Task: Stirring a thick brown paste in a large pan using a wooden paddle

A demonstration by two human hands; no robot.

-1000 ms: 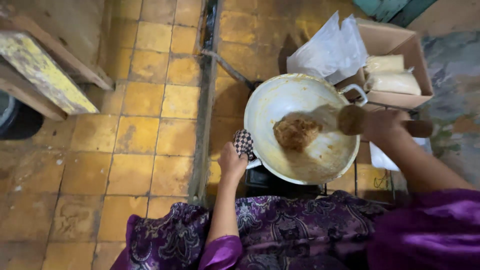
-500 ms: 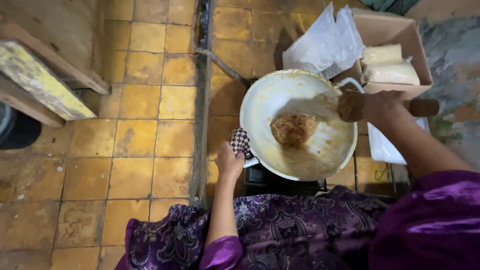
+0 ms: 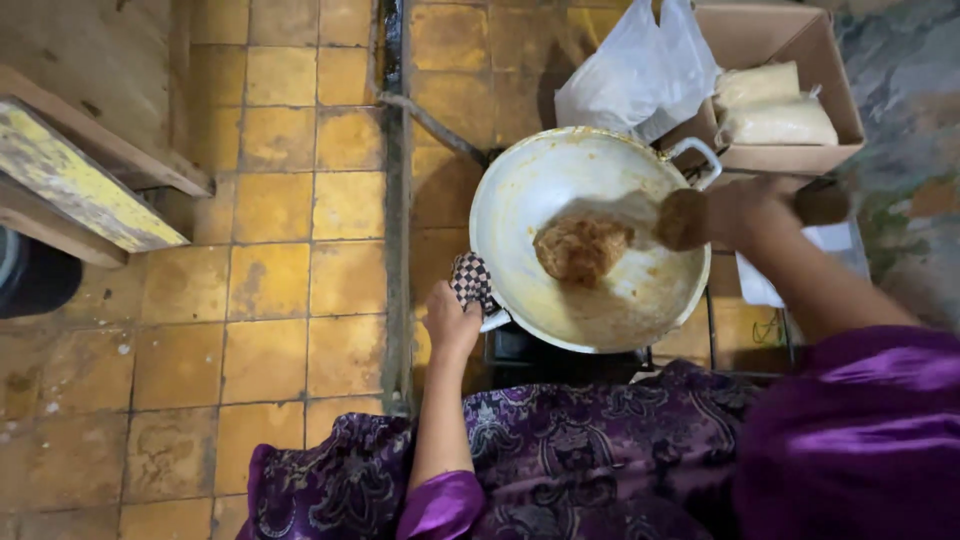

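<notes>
Head view: my left hand (image 3: 452, 322) grips the wok (image 3: 590, 240) handle through a checkered cloth (image 3: 470, 282) against heat; my right hand (image 3: 745, 212) clasps the spatula (image 3: 640, 215), pressing the brown paste (image 3: 582, 248).

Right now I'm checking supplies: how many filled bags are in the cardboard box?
2 filled pale bags show in the cardboard box: upper bag toward the back, lower bag in front of it, touching. Others may be hidden beneath.

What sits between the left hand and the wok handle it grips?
A checkered cloth, folded around the near handle, lies between the left hand and the wok, as the head view shows.
</notes>
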